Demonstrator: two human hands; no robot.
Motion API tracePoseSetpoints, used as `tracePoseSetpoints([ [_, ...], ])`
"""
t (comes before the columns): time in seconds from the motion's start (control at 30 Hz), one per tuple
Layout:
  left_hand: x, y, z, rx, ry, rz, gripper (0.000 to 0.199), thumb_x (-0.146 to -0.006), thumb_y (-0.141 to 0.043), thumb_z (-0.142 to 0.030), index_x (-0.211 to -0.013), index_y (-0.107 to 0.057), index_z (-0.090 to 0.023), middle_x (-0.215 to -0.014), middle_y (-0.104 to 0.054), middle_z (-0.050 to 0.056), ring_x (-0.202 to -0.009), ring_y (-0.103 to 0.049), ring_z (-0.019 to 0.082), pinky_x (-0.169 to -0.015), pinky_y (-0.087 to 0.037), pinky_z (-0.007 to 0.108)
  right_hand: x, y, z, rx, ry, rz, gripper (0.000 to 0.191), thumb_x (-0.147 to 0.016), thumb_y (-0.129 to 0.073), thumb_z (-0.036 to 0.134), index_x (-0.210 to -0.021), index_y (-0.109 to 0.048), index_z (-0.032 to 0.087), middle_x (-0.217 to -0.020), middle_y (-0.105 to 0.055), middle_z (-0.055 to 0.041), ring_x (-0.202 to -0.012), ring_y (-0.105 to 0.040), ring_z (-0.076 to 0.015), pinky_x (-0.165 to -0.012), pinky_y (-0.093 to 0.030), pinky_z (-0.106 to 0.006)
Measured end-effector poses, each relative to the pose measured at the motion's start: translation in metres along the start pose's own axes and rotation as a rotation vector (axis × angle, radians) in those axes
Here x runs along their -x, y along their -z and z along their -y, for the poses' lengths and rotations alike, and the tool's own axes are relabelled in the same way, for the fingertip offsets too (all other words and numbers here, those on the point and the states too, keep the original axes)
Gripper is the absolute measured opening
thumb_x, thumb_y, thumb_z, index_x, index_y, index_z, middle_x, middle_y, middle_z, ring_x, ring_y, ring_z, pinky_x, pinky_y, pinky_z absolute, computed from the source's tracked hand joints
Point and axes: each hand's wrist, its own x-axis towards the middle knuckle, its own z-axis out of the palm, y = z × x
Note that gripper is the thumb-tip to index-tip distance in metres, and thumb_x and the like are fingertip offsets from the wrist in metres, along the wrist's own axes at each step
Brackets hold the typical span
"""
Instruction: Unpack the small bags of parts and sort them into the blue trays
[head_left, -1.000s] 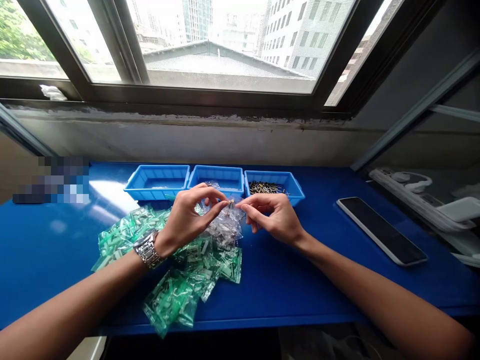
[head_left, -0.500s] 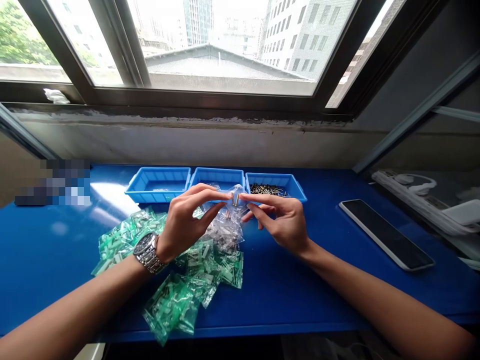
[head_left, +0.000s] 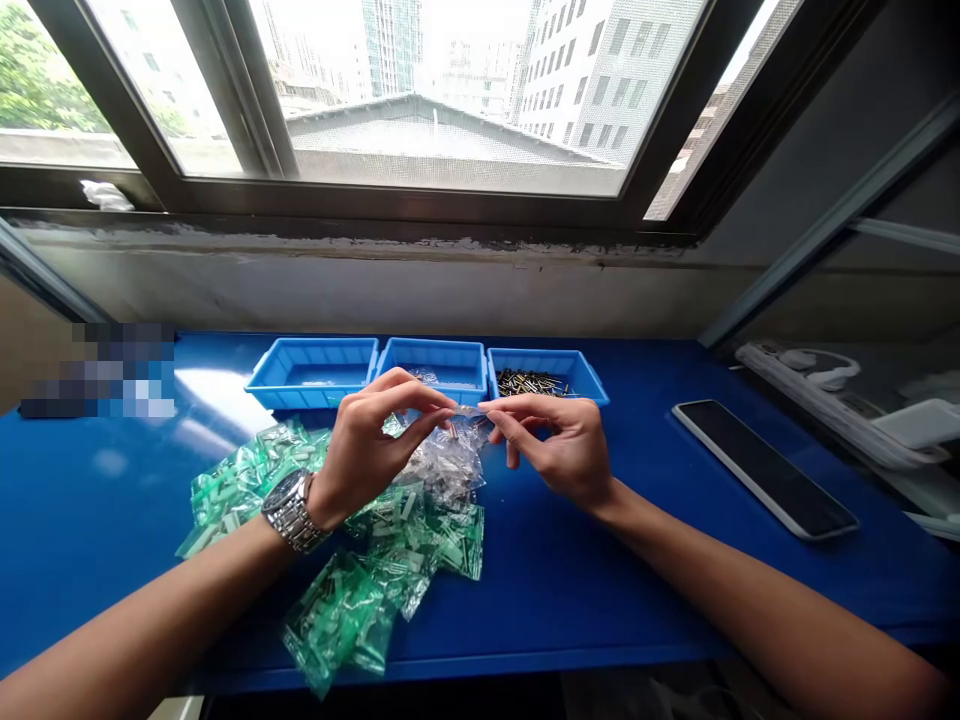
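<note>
Pinched at the fingertips of both hands, a small clear plastic bag (head_left: 469, 410) hung just above the bench, between the left hand (head_left: 375, 440) and the right hand (head_left: 559, 450). Neither hand was spread: each curled inward, with thumb and forefinger pressed toward the thin film. The step in hand appeared to be close fingertip work on this one bag, though the film was too thin and small to show whether its mouth was open. Such a slight hold called for a steady, even pinch from both sides.

At the far left of the blue bench (head_left: 112, 560) lay a pixelated, unreadable patch (head_left: 97, 370). A steel-link wristwatch (head_left: 292, 510) circled the left wrist, beside a loose heap of green-tinted plastic packets (head_left: 247, 490) that spread toward the near edge of the bench. Behind the left hand stood a shallow blue plastic tray (head_left: 311, 373), with a second blue tray (head_left: 431, 368) just beside it, almost directly behind the pinch. A mound of clear bags (head_left: 446, 475) lay under the pinch and overlapped the green packets. To the right, a third blue tray (head_left: 544, 365) touched the second and held a pile of slender brass pins (head_left: 529, 383). Well beyond the right hand, a smartphone (head_left: 765, 468) lay face up with its screen dark.
</note>
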Motion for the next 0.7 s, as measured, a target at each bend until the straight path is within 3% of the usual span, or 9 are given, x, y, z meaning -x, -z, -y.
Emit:
tracePoseSetpoints([
  [0.17, -0.003, 0.001, -0.005, 0.082, 0.213, 0.082, 0.015, -0.096, -0.076, -0.030, -0.089, -0.079, -0.017, -0.073, -0.073, 0.003, -0.061, -0.063, 0.013, -0.052, -0.047, 0.024, -0.002, 0.002, -0.003, -0.094, -0.182, 0.072, 0.021, -0.094, -0.076, 0.035, -0.090, -0.083, 0.016, -0.056, -0.067, 0.0011, -0.038, -0.056, -0.0086, -0.037, -0.043, -0.020],
  [0.37, -0.006, 0.003, -0.011, 0.218, 0.398, 0.171, 0.029, -0.095, -0.075, -0.039, -0.079, -0.072, -0.015, -0.062, -0.063, 0.001, -0.051, -0.047, 0.009, -0.044, -0.033, 0.021, -0.005, 0.003, 0.000, -0.188, -0.301, 0.127, 0.023, -0.093, -0.075, 0.034, -0.083, -0.081, 0.015, -0.050, -0.059, 0.0039, -0.038, -0.049, -0.0065, -0.038, -0.038, -0.019],
  [0.5, -0.005, 0.003, -0.010, 0.226, 0.399, 0.168, 0.027, -0.095, -0.075, -0.038, -0.081, -0.073, -0.015, -0.057, -0.057, -0.002, -0.047, -0.040, 0.008, -0.042, -0.027, 0.021, -0.006, 0.003, 0.002, -0.195, -0.295, 0.109, 0.020, -0.092, -0.077, 0.033, -0.083, -0.082, 0.015, -0.049, -0.058, 0.0043, -0.037, -0.045, -0.0052, -0.036, -0.033, -0.018],
  [0.57, -0.004, 0.003, -0.008, 0.213, 0.371, 0.151, 0.023, -0.096, -0.075, -0.036, -0.085, -0.074, -0.016, -0.054, -0.056, -0.004, -0.044, -0.040, 0.008, -0.040, -0.027, 0.021, -0.006, 0.002, 0.001, -0.215, -0.280, 0.096, 0.019, -0.091, -0.079, 0.035, -0.088, -0.083, 0.016, -0.057, -0.067, 0.0018, -0.036, -0.049, -0.0056, -0.036, -0.037, -0.019],
  [0.63, -0.002, 0.003, -0.005, 0.187, 0.307, 0.123, 0.017, -0.096, -0.075, -0.032, -0.090, -0.075, -0.017, -0.057, -0.063, -0.003, -0.046, -0.051, 0.009, -0.041, -0.035, 0.021, -0.006, 0.000, 0.000, -0.243, -0.264, 0.088, 0.020, -0.091, -0.080, 0.036, -0.095, -0.084, 0.017, -0.073, -0.077, -0.0031, -0.039, -0.058, -0.0077, -0.037, -0.043, -0.021],
  [0.7, -0.001, 0.002, -0.003, 0.129, 0.201, 0.080, 0.009, -0.096, -0.076, -0.026, -0.095, -0.077, -0.018, -0.073, -0.076, 0.001, -0.060, -0.068, 0.012, -0.050, -0.049, 0.021, -0.005, -0.001, -0.001, -0.251, -0.247, 0.071, 0.020, -0.091, -0.080, 0.034, -0.100, -0.084, 0.018, -0.090, -0.082, -0.0077, -0.046, -0.069, -0.0118, -0.037, -0.044, -0.021],
])
